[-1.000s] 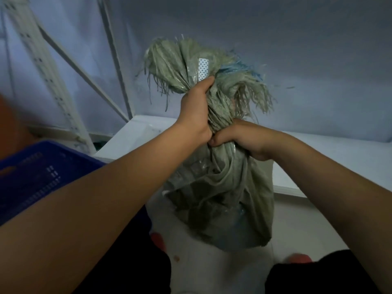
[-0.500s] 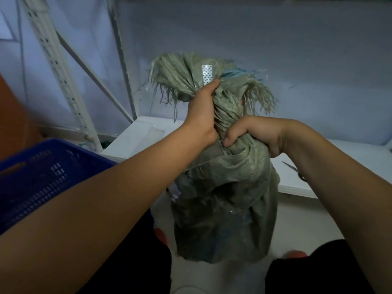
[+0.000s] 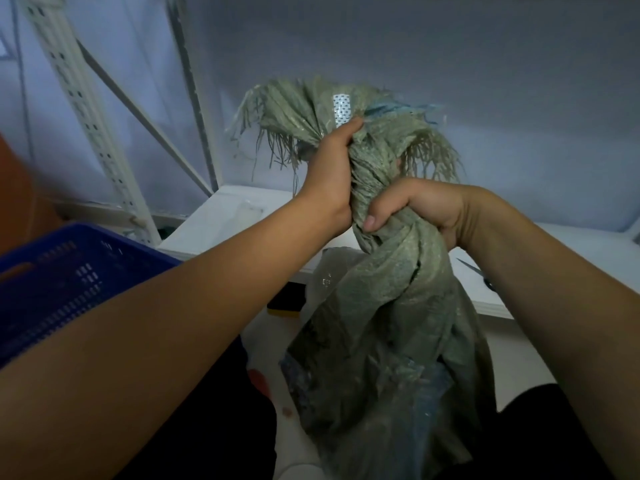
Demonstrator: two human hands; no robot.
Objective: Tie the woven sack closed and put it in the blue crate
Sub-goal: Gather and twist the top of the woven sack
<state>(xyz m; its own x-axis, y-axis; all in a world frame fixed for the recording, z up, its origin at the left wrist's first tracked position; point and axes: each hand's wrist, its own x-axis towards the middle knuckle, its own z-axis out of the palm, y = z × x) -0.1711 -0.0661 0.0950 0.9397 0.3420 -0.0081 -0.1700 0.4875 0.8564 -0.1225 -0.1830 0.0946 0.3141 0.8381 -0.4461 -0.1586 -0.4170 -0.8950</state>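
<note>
the sack [image 3: 388, 327] hung upright before the person, its twisted neck raised between both hands. whether its base touched the floor could not be told. the left hand [image 3: 329, 178] was curled tight round the neck just under the frayed mouth. the right hand [image 3: 419, 209] was wrapped round the twist just below, touching the left. no knot showed yet. to tie well, the twist likely needed holding tight while the frayed end was looped through. the crate [image 3: 62, 271] stood near, on the left. behind were a white board [image 3: 221, 216] bearing scissors [image 3: 479, 274], a slotted rack [image 3: 83, 109] and a pale wall [image 3: 485, 81].
</note>
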